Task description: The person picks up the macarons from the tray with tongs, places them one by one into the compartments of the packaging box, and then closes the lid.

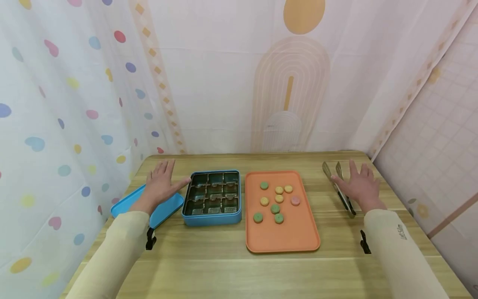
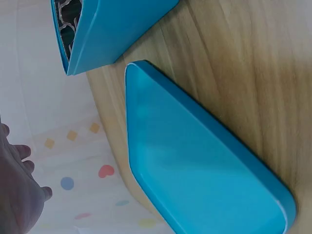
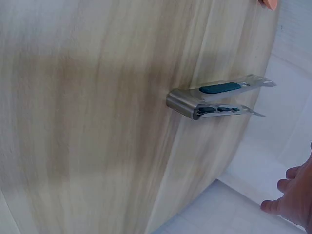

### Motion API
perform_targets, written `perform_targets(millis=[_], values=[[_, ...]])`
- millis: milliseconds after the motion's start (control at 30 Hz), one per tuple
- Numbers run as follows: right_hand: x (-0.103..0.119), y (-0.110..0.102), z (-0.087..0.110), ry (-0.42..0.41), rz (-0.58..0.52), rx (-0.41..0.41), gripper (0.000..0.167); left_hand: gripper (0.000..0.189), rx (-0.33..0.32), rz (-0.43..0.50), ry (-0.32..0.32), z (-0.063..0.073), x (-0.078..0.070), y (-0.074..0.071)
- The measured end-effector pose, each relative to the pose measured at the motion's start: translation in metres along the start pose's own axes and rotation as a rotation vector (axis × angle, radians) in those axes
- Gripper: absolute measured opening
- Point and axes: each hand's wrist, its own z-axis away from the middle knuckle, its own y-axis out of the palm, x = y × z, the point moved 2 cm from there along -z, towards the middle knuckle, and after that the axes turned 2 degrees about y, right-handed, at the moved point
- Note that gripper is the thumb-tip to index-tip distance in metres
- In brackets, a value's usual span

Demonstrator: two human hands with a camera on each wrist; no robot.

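My left hand (image 1: 159, 187) is spread above the blue lid (image 1: 169, 207), its thumb pointing toward the blue tin (image 1: 213, 219). In the left wrist view the lid (image 2: 195, 165) lies hollow side up. Inside the tin is a dark plastic insert (image 1: 214, 191) with several square compartments. My right hand (image 1: 361, 187), fingers spread and holding nothing, hovers over metal tongs (image 1: 341, 197). The right wrist view shows the tongs (image 3: 183, 103) with dark grips and their arms apart. Several green, yellow and pink macaron-like pieces (image 1: 275, 209) lie scattered on the orange tray (image 1: 281, 243).
Everything stands on a wood-grain table (image 1: 209, 265). Behind it hangs a pale patterned curtain (image 1: 216, 83); a dotted curtain (image 1: 56, 145) borders the left side and a light checked cloth (image 1: 444, 137) the right. The tin stands close beside the tray's left edge.
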Motion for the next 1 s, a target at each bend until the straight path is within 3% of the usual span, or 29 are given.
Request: perform_targets(millis=[400,633,1000], values=[[-0.012,0.019,0.004,0.039,-0.070,-0.008,0.101,0.102,-0.002,0.101,-0.001,0.006,0.003,0.012],[-0.018,0.028,0.008,0.072,-0.139,-0.002,0.101,0.099,0.013,0.223,0.007,0.013,0.007,0.023],[-0.021,0.037,0.012,0.162,-0.248,0.034,0.103,0.099,0.081,0.404,-0.026,0.037,0.013,0.039]])
